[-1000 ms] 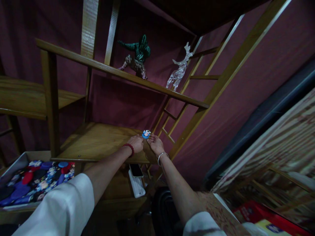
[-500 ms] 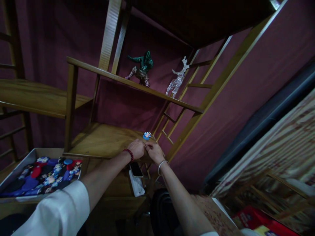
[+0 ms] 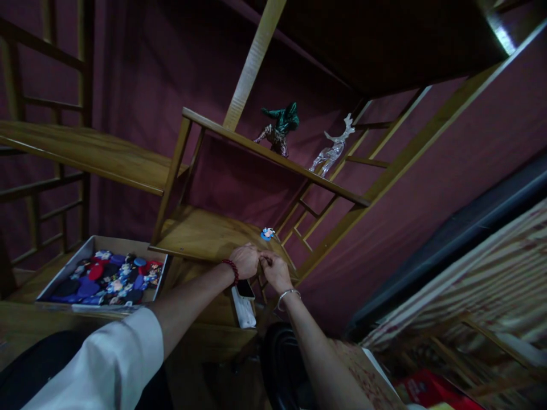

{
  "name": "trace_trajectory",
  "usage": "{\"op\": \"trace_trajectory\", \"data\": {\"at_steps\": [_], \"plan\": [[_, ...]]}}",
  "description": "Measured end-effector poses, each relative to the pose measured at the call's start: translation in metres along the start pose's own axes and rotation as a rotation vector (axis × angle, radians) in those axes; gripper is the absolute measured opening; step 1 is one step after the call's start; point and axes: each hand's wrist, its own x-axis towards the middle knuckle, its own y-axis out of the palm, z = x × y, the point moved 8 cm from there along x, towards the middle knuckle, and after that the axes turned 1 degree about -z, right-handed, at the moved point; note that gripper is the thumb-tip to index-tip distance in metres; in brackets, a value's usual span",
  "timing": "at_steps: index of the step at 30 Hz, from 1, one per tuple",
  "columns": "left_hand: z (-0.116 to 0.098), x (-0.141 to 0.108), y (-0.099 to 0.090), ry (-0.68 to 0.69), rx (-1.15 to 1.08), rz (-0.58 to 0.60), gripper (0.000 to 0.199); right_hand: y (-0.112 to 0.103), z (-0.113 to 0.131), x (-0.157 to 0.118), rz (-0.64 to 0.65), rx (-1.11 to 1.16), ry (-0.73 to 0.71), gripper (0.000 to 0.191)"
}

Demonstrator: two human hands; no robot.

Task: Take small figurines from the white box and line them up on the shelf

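Giving figurine (image 3: 268, 234) room, left hand (image 3: 245, 261) meets right hand (image 3: 276, 272) near shelf edge (image 3: 188, 253).

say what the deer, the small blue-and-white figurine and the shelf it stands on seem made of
Deer: clear, glossy plastic or glass, going by its see-through body and bright glints.
Small blue-and-white figurine: perhaps moulded plastic or rubber, judging by its solid, bright colours; too small to tell the finish.
Shelf: probably varnished wood, from its brown tone and faint grain.
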Motion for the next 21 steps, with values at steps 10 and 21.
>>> {"op": "trace_trajectory", "data": {"at_steps": [10,21], "plan": [[0.005,-0.028,-0.013,0.03,0.036,-0.035,0.024,0.006,0.036,-0.022,0.009,-0.002,-0.014,0.026],[0.016,-0.085,-0.04,0.055,0.066,-0.175,0.022,0.016,0.092,-0.054,-0.035,0.019,-0.086,0.028]]}}
